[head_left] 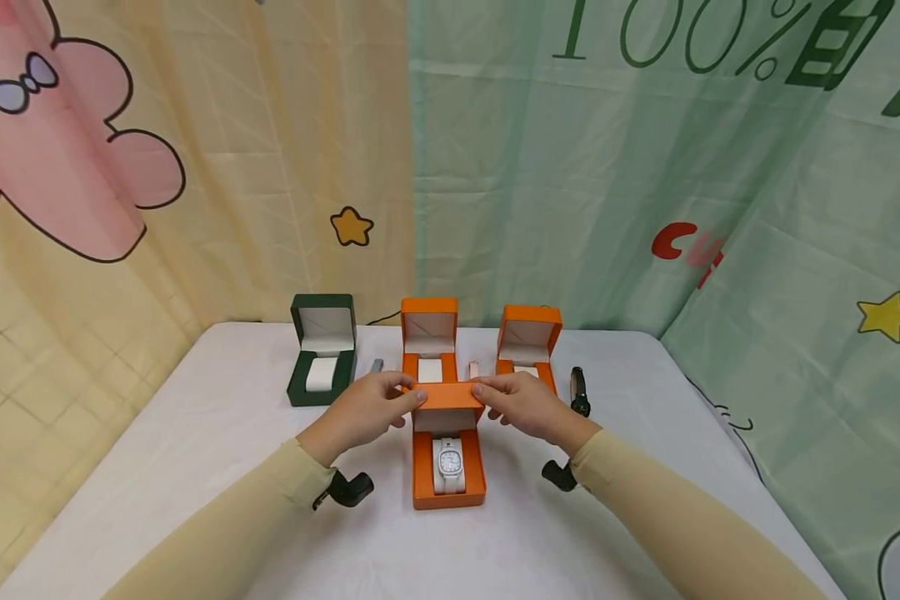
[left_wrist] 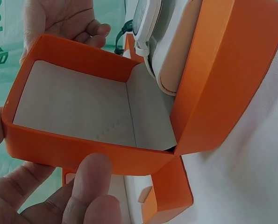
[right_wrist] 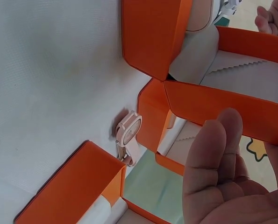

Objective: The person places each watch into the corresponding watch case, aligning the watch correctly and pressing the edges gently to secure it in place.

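Observation:
An orange watch box (head_left: 450,500) stands open in front of me, a white watch (head_left: 450,461) strapped round its cushion. Its lid (head_left: 444,397) is tilted up between my two hands. My left hand (head_left: 371,408) grips the lid's left corner, thumb on its edge and fingers along its side. At the right corner, my right hand (head_left: 521,402) holds the same lid, its fingers (right_wrist: 209,144) at the side wall. The left wrist view shows the pale lining (left_wrist: 78,102) inside the lid.
Behind stand an open green box (head_left: 322,312) and two open orange boxes (head_left: 429,306) (head_left: 532,314) with white cushions. A pink watch (right_wrist: 129,133) lies between the orange boxes, and a black watch (head_left: 580,392) lies to the right. White cloth (head_left: 217,433) covers the table; curtains hang behind.

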`<state>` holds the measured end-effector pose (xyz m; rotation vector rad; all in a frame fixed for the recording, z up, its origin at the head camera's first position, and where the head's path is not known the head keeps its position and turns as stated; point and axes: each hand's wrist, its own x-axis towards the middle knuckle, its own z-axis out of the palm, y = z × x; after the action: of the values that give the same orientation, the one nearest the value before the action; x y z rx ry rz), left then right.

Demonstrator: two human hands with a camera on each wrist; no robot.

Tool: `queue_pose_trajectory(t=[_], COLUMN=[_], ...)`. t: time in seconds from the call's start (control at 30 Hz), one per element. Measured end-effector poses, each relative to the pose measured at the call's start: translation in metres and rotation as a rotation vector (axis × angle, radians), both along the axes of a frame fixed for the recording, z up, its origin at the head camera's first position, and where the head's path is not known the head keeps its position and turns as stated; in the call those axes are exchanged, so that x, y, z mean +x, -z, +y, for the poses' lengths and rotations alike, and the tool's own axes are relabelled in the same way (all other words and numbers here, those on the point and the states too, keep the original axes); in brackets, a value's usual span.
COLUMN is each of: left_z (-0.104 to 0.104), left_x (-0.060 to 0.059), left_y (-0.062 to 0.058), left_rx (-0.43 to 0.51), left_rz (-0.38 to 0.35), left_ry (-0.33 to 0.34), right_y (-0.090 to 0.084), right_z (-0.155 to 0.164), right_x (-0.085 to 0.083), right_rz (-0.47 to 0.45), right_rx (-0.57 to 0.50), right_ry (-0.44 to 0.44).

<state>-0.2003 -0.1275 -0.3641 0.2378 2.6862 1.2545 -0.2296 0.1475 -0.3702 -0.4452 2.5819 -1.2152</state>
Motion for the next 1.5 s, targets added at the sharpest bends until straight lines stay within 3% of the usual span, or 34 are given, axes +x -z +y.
queue_pose_trajectory(t=[1.5], left_z=[-0.001], left_x=[0.012], left_y=[0.003], left_rx=[0.049], left_rz=[-0.016], left_ry=[0.018], right_y=[0.003], right_z=[0.007], right_x=[0.011], right_rz=[-0.011], right_rx=[-0.021], right_ry=[-0.063])
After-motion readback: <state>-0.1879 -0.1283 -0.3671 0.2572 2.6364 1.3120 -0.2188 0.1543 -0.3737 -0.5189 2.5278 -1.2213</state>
